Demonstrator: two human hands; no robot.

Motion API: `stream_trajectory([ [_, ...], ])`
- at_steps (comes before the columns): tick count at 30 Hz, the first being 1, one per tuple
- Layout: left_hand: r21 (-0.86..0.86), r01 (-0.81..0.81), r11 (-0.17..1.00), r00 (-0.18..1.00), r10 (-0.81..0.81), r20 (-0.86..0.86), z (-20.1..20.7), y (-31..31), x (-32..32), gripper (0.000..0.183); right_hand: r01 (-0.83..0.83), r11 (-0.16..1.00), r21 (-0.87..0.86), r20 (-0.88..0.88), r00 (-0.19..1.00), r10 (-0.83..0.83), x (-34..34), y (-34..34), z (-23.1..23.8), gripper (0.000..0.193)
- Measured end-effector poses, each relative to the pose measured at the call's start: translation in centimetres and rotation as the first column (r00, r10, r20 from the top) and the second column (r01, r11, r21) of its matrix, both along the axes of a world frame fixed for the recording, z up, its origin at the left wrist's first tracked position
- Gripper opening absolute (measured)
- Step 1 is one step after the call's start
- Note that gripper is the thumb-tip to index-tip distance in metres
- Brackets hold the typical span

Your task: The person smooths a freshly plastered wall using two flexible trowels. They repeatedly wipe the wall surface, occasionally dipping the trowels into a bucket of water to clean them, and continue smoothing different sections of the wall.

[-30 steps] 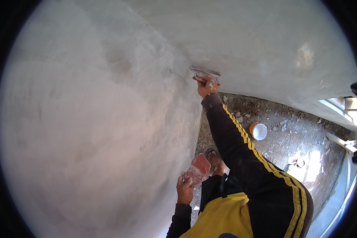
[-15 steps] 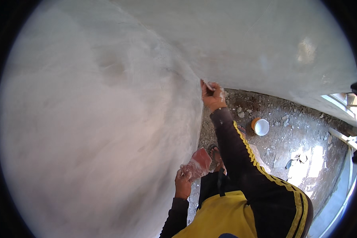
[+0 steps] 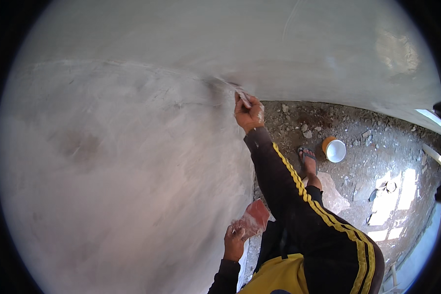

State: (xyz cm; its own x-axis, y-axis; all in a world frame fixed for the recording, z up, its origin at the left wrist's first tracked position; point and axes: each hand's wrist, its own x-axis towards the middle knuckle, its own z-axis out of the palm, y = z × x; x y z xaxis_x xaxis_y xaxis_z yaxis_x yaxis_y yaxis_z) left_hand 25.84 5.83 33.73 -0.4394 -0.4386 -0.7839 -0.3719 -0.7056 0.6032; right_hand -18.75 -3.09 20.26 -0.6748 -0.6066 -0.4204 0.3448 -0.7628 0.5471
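My right hand (image 3: 250, 114) is raised at the corner where two plastered walls meet. Its fingers are closed on a thin, pale-smeared flat scraper (image 3: 243, 97), whose far end lies at the wall corner; the exact blade shape is hard to make out. Lower down, my left hand (image 3: 234, 243) grips a flat red plate (image 3: 257, 215) by its smeared near edge. Whitish paste coats part of that plate. The left wall (image 3: 147, 181), pale with darker patches, stands beside both hands, and the greyish far wall (image 3: 318, 54) runs off to the right.
On the rubble-strewn floor (image 3: 348, 122) stands an orange bucket (image 3: 335, 150) with a white inside. My sandalled foot (image 3: 307, 159) is near it, beside a pale flat slab (image 3: 330, 193). Small round items (image 3: 390, 186) lie in bright light patches; a white pipe-like piece (image 3: 432, 154) sits at the right.
My right hand and the scraper have moved slightly left and up along the corner. The view has turned, and my left hand with the red plate appears lower and farther right.
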Motion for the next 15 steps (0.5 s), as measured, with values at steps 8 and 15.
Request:
stream_trajectory([
  [8, 0.000, 0.068, 0.998, 0.996, -0.067, -0.052, 2.1, 0.8, -3.8, 0.031, 0.231, 0.959, -0.166, -0.150, 0.955, -0.256, 1.7, 16.5, 5.4, 0.033],
  [15, -0.014, 0.069, 0.998, 0.995, -0.070, -0.075, 1.8, 0.9, -3.6, 0.031, -0.074, 0.982, -0.175, -0.111, 0.992, 0.054, 6.6, 3.1, 12.7, 0.037],
])
